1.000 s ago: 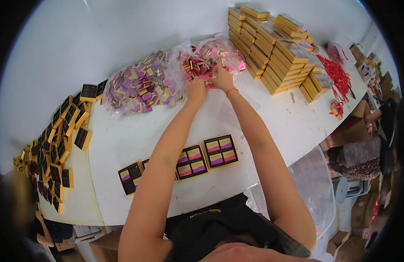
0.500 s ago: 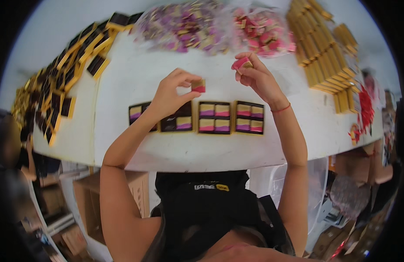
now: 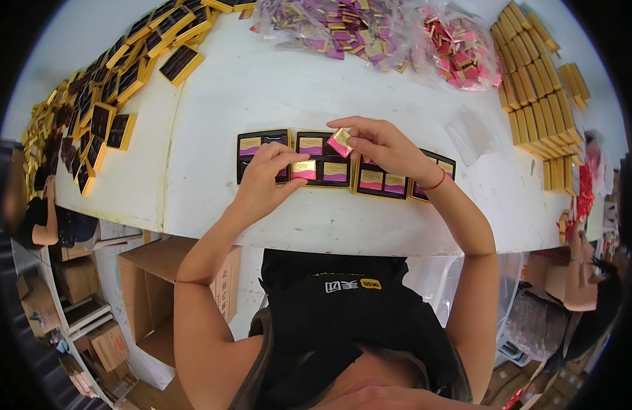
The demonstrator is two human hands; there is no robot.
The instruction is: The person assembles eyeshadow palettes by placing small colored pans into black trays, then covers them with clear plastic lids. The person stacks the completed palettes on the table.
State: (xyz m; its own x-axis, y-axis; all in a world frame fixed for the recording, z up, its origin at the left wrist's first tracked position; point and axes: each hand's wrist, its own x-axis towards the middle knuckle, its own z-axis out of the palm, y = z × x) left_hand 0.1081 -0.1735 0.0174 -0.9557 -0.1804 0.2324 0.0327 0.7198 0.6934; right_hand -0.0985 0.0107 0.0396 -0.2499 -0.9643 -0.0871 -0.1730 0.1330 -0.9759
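Between the thumb and fingers of my left hand [image 3: 263,176] is a pink-and-gold wrapped chocolate square [image 3: 304,169], over the lower left compartment of a gold-rimmed box [image 3: 330,186]. My right hand [image 3: 391,147] pinches a second pink-and-gold chocolate [image 3: 340,143], tilted over that box's upper right compartment. Purple-and-gold chocolates fill the box's other two compartments. To its left stands another box [image 3: 261,132], partly covered by my left hand, with a purple chocolate [image 3: 250,146] in its upper left compartment. Right of it, my right hand and wrist partly hide two more boxes holding pink and purple chocolates.
Clear bags of purple chocolates [image 3: 343,31] and pink chocolates [image 3: 459,58] lie at the back. Stacked gold boxes [image 3: 541,96] stand at right, beside red ribbon [image 3: 586,181]. Open dark-lined boxes [image 3: 131,75] pile up at left. A clear plastic sheet [image 3: 472,135] lies right.
Both hands have come down to the row of boxes and closer together, each still holding a pink chocolate. The view has shifted, and the second box now shows more chocolates.
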